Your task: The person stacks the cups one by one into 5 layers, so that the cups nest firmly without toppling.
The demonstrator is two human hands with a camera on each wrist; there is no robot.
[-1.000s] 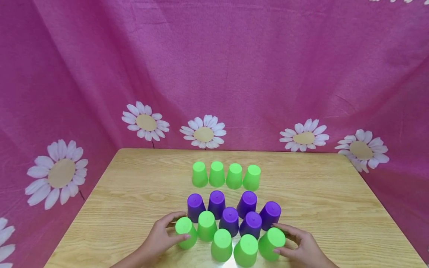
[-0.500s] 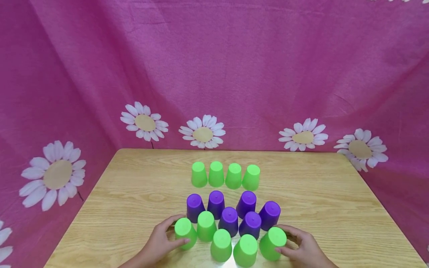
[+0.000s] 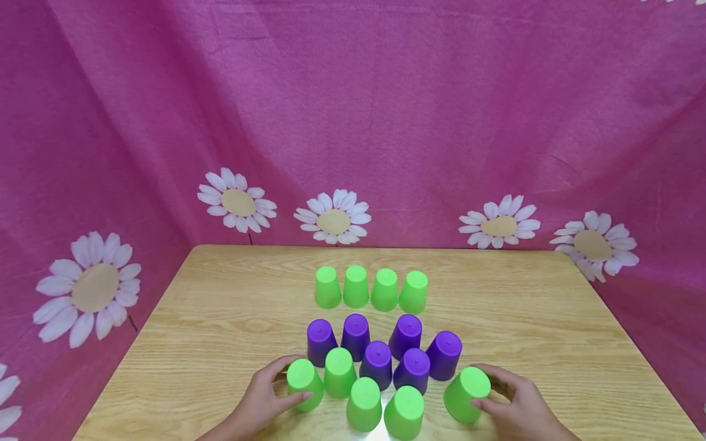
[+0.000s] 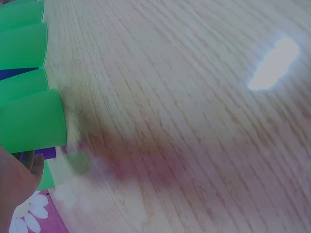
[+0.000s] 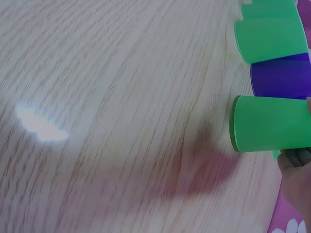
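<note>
My left hand [image 3: 265, 395] holds an upside-down green cup [image 3: 305, 384] at the left end of the front group, thumb on the near side and fingers behind it. On the right, my right hand [image 3: 518, 401] grips another green cup [image 3: 467, 395], which leans a little and stands apart from the rest. Between them are three more green cups, one of them this middle cup [image 3: 364, 404]. Just behind, several purple cups [image 3: 377, 365] stand upside down close together. The right wrist view shows the gripped green cup [image 5: 272, 123] with fingers curled beneath it.
A row of several green cups [image 3: 356, 286] stands upside down farther back on the wooden table [image 3: 231, 294]. Beyond the table's far edge hangs a pink cloth [image 3: 375, 122] with white daisies. Glare marks the tabletop near its front.
My right hand has moved to the right with its green cup, away from the neighbouring green and purple cups. The left hand has barely shifted, and the other cups stay in place.
</note>
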